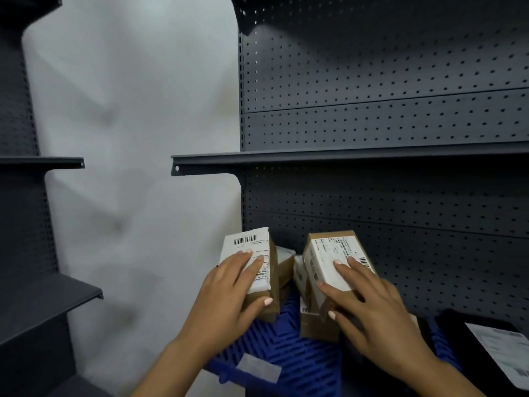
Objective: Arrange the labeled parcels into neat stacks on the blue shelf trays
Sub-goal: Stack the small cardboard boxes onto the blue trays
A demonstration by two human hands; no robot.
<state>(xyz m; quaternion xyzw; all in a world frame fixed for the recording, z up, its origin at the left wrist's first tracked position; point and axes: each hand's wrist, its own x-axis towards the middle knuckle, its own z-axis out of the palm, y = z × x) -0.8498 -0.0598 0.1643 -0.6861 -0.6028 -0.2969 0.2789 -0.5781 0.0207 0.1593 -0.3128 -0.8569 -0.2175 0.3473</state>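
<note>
A blue slatted tray sits on the lowest shelf in front of me. My left hand grips a tall brown parcel with a white barcode label at the tray's left. My right hand grips a second labeled brown parcel, tilted, resting on other parcels. Between them, at the back, lie two more small labeled parcels, partly hidden. Another brown box lies under the right parcel.
A dark grey pegboard shelf unit rises behind the tray, with an overhanging shelf above my hands. A black bag with a white label lies at the right. Another dark shelf unit stands at the left, a white wall between.
</note>
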